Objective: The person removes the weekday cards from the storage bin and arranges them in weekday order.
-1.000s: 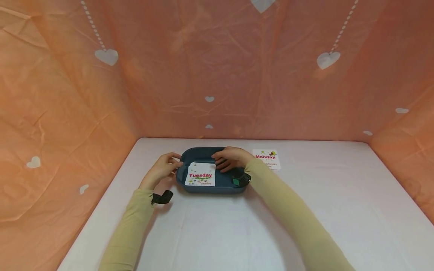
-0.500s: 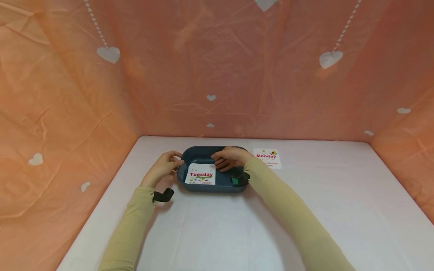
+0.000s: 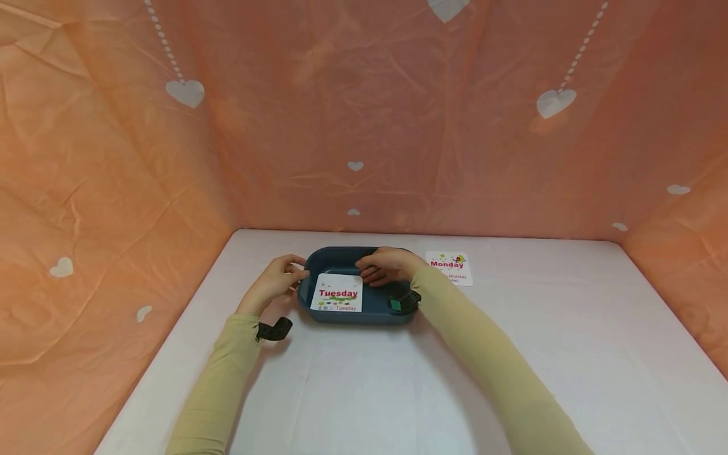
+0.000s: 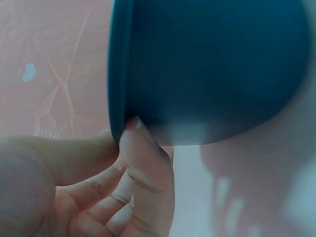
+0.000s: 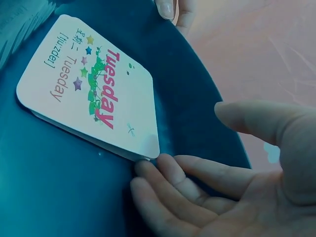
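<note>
A dark blue oval tray (image 3: 358, 319) sits on the white table. At its left end my left hand (image 3: 272, 285) pinches the rim between thumb and a finger, which the left wrist view shows closely around the tray wall (image 4: 212, 64). Inside the tray, toward the left, lies a stack of white cards (image 3: 337, 293) with "Tuesday" on top. My right hand (image 3: 389, 264) reaches into the tray over its right side. In the right wrist view, its fingertips (image 5: 145, 169) touch the edge of the card stack (image 5: 94, 81), while the thumb stands apart.
A "Monday" card (image 3: 448, 265) lies face up on the table (image 3: 557, 328), right of the tray and partly behind my right sleeve (image 3: 483, 341). Orange cloth (image 3: 398, 126) with pale hearts encloses the back and sides.
One second ago card edges stuck out at the stack's upper left; now the stack looks squared up. Both hands stay almost in place. The view shifts slightly.
</note>
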Demonstrator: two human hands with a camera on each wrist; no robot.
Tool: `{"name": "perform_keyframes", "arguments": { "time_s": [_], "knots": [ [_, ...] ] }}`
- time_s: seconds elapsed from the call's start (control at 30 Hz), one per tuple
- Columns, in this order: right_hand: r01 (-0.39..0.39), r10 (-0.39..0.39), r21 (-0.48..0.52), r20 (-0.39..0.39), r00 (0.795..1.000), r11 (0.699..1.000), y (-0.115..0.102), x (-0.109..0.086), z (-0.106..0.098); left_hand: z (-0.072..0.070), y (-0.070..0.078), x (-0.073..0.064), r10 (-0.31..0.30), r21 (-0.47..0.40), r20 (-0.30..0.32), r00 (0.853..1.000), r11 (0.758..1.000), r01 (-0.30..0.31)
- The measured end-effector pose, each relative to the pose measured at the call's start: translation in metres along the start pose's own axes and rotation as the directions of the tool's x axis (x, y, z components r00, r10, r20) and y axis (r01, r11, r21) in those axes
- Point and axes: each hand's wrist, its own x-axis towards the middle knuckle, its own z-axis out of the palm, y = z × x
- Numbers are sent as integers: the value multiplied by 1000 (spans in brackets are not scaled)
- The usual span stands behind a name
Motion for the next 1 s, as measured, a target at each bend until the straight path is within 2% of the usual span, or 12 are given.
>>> {"name": "perform_keyframes", "arguments": {
  "time_s": [0.23, 0.5, 1.0],
  "knots": [
    [28, -28, 5, -3, 1000, 1000, 0, 2, 0, 0, -1, 1, -5, -5, -1, 1000, 1000, 5],
    [56, -55, -97, 17, 998, 994, -1, 4, 0, 0, -1, 1, -4, -1, -1, 1000, 1000, 4],
    [42, -44, -144, -15, 999, 989, -4, 2, 4, 0, -1, 1, -5, -7, -1, 1000, 1000, 5]
  ]
}}
